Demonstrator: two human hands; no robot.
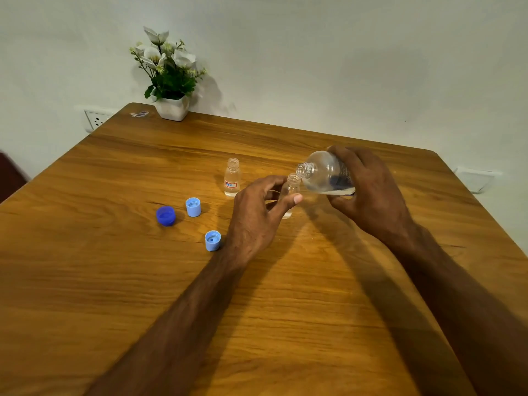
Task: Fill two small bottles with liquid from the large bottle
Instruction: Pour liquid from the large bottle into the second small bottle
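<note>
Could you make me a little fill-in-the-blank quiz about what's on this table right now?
1. The right hand tilts the large bottle over a small bottle steadied by the ____ hand.
2. The number of loose caps on the table is ____.
3. The other small bottle stands ____, uncapped.
4. The white pot holds ____.

Missing words: left; three; upright; flowers

The left hand (pixel 258 212) hides most of one small bottle (pixel 292 184); the right hand (pixel 368 190) covers the large bottle's (pixel 323 172) base. Label print is unreadable.
</note>
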